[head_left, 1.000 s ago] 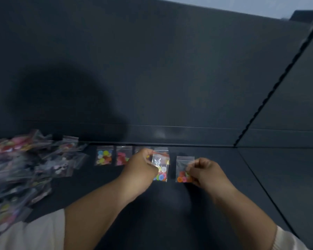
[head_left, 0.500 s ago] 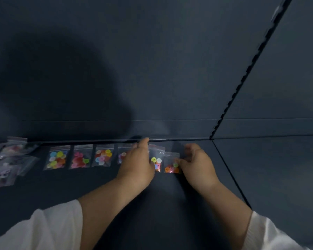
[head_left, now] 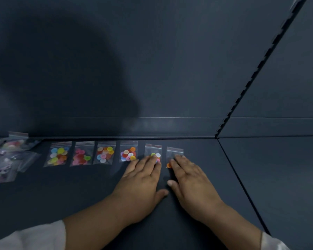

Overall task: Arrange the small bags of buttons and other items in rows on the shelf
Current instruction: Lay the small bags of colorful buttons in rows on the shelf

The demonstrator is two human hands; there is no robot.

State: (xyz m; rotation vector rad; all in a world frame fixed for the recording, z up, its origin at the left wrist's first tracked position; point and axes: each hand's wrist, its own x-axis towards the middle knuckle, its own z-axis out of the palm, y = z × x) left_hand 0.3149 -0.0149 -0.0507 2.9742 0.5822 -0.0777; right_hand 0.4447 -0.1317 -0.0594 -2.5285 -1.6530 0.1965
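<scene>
Dark back panel (head_left: 170, 60) fills the upper view, with a broad shadow (head_left: 61, 78) across its left half. A slotted upright (head_left: 251, 80) runs diagonally on the right, down to the rear edge of the shelf (head_left: 79, 195). The shelf is dark and flat, and a seam on the right splits it from the next section. A loose pile of bags (head_left: 9, 159) sits at the far left of the shelf, jumbled, overlapping and blurred, contents unclear. Two bare forearms come in from below, with pale sleeves (head_left: 25, 235) at the lower corners. Left hand (head_left: 141, 181) lies palm down, fingers straight, grasping nothing, its fingertips resting on the fifth bag (head_left: 153, 149). Right hand (head_left: 190, 181) lies likewise flat and released, fingertips on the sixth bag (head_left: 174, 151), hiding most of its lower half. The thumbs are close but apart. A row of six small clear bags lies near the rear edge, side by side with narrow gaps, sealed tops toward the back. From the left, the first bag (head_left: 58, 153) holds mixed yellow, blue and orange buttons. The second bag (head_left: 82, 154) is mostly pink and red, while the third bag (head_left: 104, 153) and fourth bag (head_left: 128, 151) are mixed colours. The fifth and sixth sit slightly nearer the person than the other four. An orange button shows at the sixth bag's lower left corner.
</scene>
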